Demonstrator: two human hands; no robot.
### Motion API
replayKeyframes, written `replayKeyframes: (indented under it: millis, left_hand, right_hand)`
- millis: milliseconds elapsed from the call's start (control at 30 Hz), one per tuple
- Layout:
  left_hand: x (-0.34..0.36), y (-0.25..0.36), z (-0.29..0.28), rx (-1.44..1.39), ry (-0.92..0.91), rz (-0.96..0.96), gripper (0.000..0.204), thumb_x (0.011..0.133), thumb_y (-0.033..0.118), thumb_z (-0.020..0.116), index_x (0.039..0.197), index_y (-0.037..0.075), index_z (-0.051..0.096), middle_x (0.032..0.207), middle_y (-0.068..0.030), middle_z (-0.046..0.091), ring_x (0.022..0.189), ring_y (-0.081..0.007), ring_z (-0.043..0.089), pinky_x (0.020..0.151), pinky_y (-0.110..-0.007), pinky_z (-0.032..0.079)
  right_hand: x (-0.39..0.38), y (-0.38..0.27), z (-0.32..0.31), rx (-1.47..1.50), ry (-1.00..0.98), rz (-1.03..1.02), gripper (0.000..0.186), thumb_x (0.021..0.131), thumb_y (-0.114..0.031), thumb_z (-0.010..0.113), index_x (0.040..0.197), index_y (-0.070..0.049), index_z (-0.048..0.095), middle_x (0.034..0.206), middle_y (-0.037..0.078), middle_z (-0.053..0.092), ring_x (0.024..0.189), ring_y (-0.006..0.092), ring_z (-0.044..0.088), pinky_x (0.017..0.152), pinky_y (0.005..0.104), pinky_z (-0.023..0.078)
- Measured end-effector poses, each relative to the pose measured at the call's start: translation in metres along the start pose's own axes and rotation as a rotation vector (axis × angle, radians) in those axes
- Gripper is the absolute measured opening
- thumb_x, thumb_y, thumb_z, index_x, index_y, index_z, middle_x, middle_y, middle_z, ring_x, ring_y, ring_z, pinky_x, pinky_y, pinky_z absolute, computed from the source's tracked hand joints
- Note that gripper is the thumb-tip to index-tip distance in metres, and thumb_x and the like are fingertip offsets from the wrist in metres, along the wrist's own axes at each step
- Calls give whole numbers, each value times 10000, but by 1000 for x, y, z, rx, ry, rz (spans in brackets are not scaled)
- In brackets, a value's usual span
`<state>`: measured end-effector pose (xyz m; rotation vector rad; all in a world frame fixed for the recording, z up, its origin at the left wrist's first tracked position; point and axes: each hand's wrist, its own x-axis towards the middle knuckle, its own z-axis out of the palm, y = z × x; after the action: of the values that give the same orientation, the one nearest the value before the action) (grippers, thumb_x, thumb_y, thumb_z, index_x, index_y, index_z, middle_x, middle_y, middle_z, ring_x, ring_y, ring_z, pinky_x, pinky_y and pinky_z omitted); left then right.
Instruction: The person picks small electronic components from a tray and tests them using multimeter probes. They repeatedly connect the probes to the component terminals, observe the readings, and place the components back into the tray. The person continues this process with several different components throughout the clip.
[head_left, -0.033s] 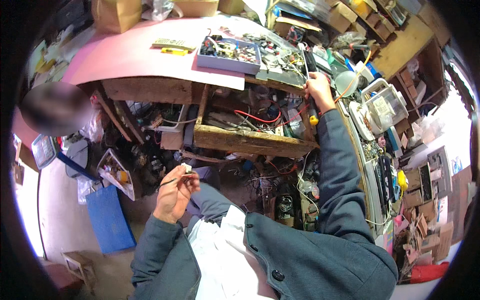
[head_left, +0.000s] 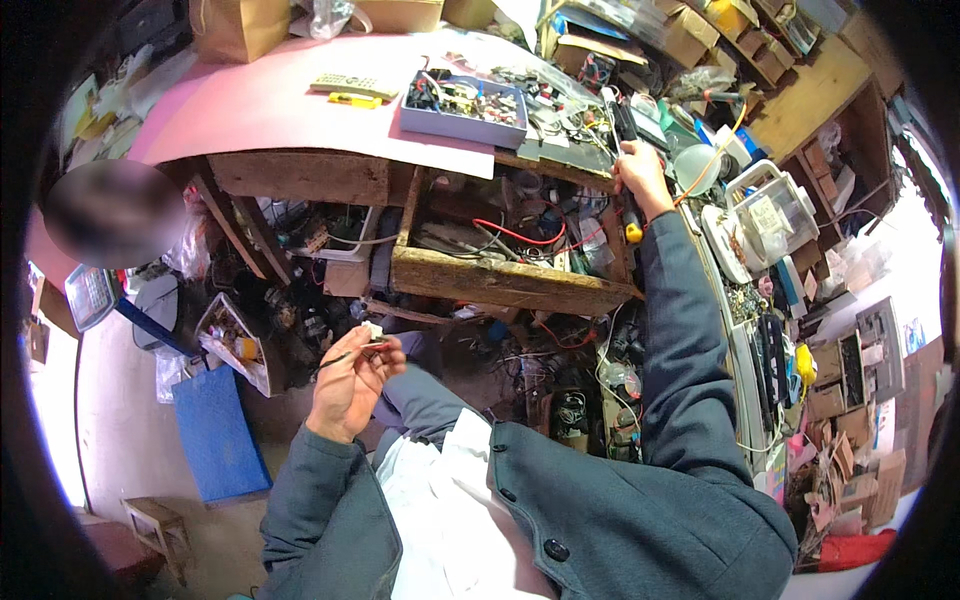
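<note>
My left hand is raised over my lap, its fingers closed in a pinch. Between the fingertips is a small white piece, and a thin dark strip pokes out beside it; their kind is too small to tell. My right hand reaches out to the bench's right side, fingers curled, next to a long black object. What those fingers hold is hidden. Just below that hand, a yellow-ended tool hangs by the drawer's right side.
An open wooden drawer holds cables and loose parts. On the pink bench top are a blue box of small parts, a remote control and a yellow cutter. Clear plastic containers stand at right. A blue board leans at left.
The whole scene sits very slightly shifted in the picture. My left hand has turned a little; both hands stay in about the same places.
</note>
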<state>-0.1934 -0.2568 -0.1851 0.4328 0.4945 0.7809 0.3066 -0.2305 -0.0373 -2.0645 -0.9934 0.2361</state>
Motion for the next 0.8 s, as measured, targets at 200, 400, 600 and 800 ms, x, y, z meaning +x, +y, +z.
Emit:
replayKeyframes:
  millis: [200, 400, 600, 800]
  left_hand:
    - [7, 15, 0, -363, -187, 20, 312, 1066, 212, 379, 1139, -28, 565, 1352, -302, 526, 1294, -399, 509, 1124, -498, 410]
    - [13, 27, 28, -555, -211, 20, 287, 1060, 208, 378, 968, 22, 576, 1416, -330, 454, 1355, -436, 431, 1150, -531, 361]
    - [21, 21, 23, -601, -227, -6, 276, 1056, 209, 390, 969, 22, 574, 1422, -336, 445, 1372, -452, 402, 1164, -551, 335]
    - [40, -6, 36, -400, -387, -20, 408, 1083, 258, 331, 1290, -37, 522, 1402, -202, 537, 1222, -245, 560, 996, -338, 459]
  right_hand:
    - [55, -13, 16, -490, -11, -303, 347, 709, -142, 592, 972, 67, 679, 766, 139, 679, 713, 226, 642, 638, 357, 509]
    - [20, -33, 14, -694, 76, -439, 395, 786, -219, 654, 1136, -45, 708, 1041, 228, 710, 965, 363, 681, 863, 405, 521]
    - [-158, -111, 90, -181, -109, -998, 92, 836, -81, 720, 924, -72, 742, 863, 118, 710, 778, 255, 687, 719, 343, 550]
    - [-274, -100, 153, -170, -149, -828, 237, 755, -181, 790, 958, -93, 705, 830, 102, 609, 757, 271, 637, 641, 365, 536]
